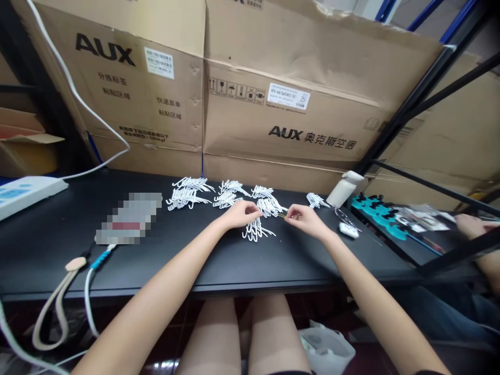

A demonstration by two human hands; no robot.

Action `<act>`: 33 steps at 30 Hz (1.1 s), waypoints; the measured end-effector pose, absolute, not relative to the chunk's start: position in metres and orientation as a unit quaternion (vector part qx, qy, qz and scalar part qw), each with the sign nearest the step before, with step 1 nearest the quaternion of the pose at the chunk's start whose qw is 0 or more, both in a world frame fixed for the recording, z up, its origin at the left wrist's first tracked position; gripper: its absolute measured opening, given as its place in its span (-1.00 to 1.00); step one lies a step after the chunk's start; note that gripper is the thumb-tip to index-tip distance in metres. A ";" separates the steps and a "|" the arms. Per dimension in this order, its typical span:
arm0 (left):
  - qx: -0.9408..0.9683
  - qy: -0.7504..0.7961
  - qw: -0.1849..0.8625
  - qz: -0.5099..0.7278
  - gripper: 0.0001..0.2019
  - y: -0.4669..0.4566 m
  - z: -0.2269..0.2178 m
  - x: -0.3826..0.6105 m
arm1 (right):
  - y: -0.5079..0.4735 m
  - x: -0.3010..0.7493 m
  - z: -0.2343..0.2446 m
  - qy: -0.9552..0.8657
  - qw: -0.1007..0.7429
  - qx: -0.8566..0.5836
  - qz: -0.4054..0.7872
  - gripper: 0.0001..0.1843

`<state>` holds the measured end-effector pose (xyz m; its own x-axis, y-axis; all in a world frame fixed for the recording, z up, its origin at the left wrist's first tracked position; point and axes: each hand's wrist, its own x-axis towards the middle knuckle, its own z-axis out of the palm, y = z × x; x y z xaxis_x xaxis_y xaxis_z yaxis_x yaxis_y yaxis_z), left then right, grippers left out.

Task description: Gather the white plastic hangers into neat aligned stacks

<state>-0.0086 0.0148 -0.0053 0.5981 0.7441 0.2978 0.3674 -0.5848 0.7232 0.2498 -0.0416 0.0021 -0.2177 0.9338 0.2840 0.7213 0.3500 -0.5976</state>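
On the black table my left hand is closed in a pinch over a bundle of small white hook-shaped parts. My right hand is also pinched, holding something thin and yellowish that stretches toward the left hand. Between the hands lies another cluster of white hooks. More bundles of white hooks lie in a row further back.
Large AUX cardboard boxes stand behind the table. A white bottle, a white device, a blurred object, cables and teal parts are on the table. Another person's hand is at right.
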 end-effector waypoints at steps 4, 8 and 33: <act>0.797 0.367 0.245 0.412 -0.84 0.019 0.000 -0.012 | -0.046 0.274 0.017 -0.707 0.377 -0.568 0.188 -0.72; 0.681 0.444 0.104 0.574 -0.84 0.034 0.002 -0.028 | -0.052 0.283 0.014 -0.728 0.334 -0.582 0.142 -0.77; 0.704 0.542 0.226 0.400 -0.78 0.054 -0.005 -0.055 | 0.029 0.104 0.022 -0.847 0.085 -0.525 0.015 -0.79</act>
